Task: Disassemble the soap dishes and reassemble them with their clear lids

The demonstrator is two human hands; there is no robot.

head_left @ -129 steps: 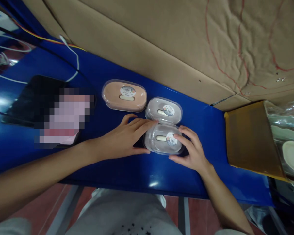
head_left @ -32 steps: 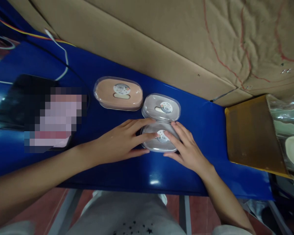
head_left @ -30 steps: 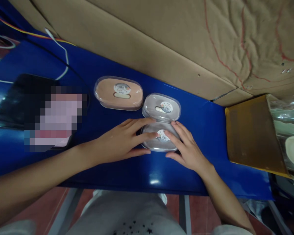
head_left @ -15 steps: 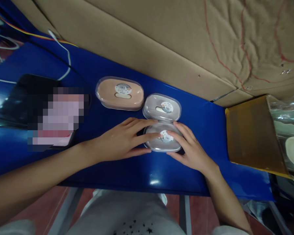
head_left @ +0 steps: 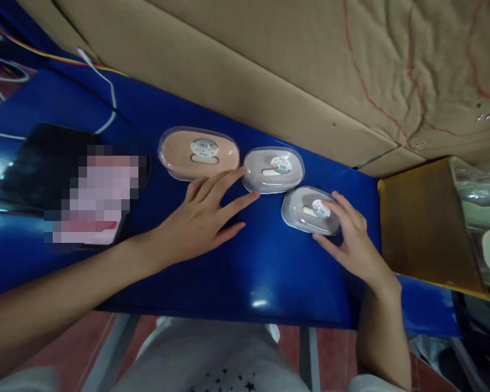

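Three oval lunch boxes with clear covers and round stickers lie on the blue table. My right hand [head_left: 347,234] grips the right end of the nearest grey lunch box [head_left: 302,213], thumb at its front side and fingers over its top and back. My left hand [head_left: 210,209] has its fingers spread, with fingertips touching the left end and front edge of the other grey lunch box [head_left: 257,166]. The peach lunch box [head_left: 175,149] sits to the left of that one, just behind my left hand. A pale slot-shaped piece shows on each box.
On the left, a phone with a blurred screen [head_left: 100,196] rests against a black object [head_left: 57,163]. A white cable [head_left: 113,95] runs behind it. Brown cardboard [head_left: 228,71] lines the table's back. An open carton [head_left: 428,228] with plastic-wrapped pale items stands at the right.
One grey lunch box has moved right and slightly back with my right hand. The other grey box has shifted slightly back, and my left hand has moved left and back to it.
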